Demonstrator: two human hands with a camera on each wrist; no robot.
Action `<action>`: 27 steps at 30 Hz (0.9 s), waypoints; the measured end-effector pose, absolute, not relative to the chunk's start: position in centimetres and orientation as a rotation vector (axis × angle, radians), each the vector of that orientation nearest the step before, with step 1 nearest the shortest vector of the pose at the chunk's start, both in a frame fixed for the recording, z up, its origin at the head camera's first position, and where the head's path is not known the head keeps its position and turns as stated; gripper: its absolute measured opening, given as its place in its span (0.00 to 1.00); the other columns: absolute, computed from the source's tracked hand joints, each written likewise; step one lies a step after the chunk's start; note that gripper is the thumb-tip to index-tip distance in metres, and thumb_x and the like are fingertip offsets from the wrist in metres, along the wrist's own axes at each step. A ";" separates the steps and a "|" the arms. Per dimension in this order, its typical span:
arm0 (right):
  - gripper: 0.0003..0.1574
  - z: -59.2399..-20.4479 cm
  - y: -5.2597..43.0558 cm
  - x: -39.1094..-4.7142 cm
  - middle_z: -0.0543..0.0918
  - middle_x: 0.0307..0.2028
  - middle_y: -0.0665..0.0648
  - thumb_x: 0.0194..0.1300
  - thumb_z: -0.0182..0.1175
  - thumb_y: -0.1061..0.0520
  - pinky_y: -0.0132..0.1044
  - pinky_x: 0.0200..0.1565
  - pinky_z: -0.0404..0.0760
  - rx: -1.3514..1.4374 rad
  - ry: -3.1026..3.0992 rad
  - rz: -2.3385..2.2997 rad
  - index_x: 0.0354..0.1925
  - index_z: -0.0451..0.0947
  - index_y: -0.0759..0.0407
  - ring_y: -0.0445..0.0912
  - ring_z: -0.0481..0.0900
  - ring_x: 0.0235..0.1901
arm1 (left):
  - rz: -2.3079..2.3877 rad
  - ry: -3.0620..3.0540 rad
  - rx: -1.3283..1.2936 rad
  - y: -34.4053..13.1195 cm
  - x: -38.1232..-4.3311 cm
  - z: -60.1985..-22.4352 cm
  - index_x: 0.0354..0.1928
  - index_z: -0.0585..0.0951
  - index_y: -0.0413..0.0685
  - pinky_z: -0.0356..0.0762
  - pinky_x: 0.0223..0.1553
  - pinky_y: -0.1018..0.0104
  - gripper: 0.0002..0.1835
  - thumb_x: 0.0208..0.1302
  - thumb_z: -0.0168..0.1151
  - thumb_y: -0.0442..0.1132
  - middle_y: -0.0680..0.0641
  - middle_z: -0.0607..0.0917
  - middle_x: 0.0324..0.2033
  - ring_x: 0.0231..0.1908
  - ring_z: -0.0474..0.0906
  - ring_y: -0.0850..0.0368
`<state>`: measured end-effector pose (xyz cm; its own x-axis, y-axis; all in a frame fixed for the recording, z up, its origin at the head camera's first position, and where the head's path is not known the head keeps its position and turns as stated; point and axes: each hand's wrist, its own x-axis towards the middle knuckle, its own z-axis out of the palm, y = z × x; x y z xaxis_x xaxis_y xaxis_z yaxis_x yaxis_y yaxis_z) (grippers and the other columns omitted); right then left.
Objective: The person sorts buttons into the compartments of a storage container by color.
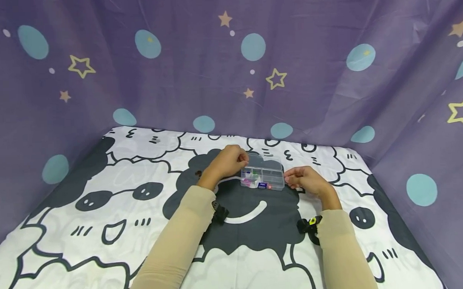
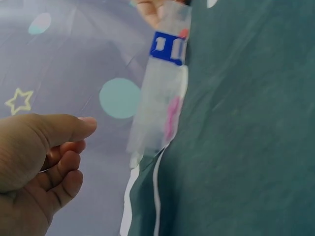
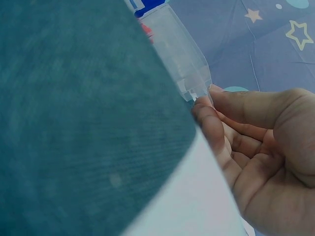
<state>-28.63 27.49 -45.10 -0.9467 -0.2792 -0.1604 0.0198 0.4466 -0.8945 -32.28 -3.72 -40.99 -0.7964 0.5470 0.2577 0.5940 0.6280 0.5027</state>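
Note:
A clear plastic compartment box lies on the cloth in front of me. Small pieces sit in its left and front compartments, among them a pink one, and a blue-and-white patch shows on its front. A see-through panel, seemingly its lid, shows behind the compartments. With thumb and fingertips, my right hand pinches the box's right end, which the right wrist view shows closely. My left hand hovers by the back left corner. In the left wrist view its fingers bend loosely, apart from the box, with nothing visible between them.
A white and dark grey cartoon-print cloth covers the flat surface. Purple curtains with stars and blue spots hang behind and on both sides. Small dark devices are strapped on both wrists over beige sleeves.

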 end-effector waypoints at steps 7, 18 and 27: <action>0.17 -44.8 27.4 -28.6 0.86 0.42 0.60 0.74 0.58 0.64 0.35 0.41 0.83 -0.246 2.431 -1.480 0.55 0.77 0.75 0.44 0.81 0.36 | -0.868 -2.746 -0.916 -6.0 -33.0 -40.2 0.37 0.88 0.45 0.78 0.39 0.59 0.03 0.67 0.68 0.35 0.49 0.84 0.31 0.32 0.79 0.55; 0.16 -45.4 27.5 -28.5 0.85 0.37 0.55 0.73 0.59 0.66 0.35 0.39 0.82 -0.234 2.404 -1.520 0.54 0.78 0.76 0.43 0.81 0.35 | -0.651 -2.807 -0.965 -10.9 -33.6 -39.8 0.32 0.86 0.43 0.79 0.41 0.56 0.03 0.64 0.68 0.32 0.49 0.84 0.27 0.31 0.79 0.55; 0.18 -45.3 27.5 -28.8 0.85 0.38 0.56 0.73 0.60 0.65 0.35 0.40 0.83 -0.254 2.408 -1.525 0.56 0.77 0.76 0.43 0.82 0.36 | -0.629 -2.888 -1.033 -14.4 -34.3 -40.0 0.28 0.86 0.45 0.77 0.35 0.58 0.05 0.62 0.68 0.32 0.52 0.84 0.24 0.26 0.76 0.58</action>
<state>-28.76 27.54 -45.30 -0.9456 -0.2940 -0.1396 0.0007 0.4273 -0.9041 -34.31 -14.44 -40.03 -0.7822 0.6066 0.1421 0.6108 0.7015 0.3671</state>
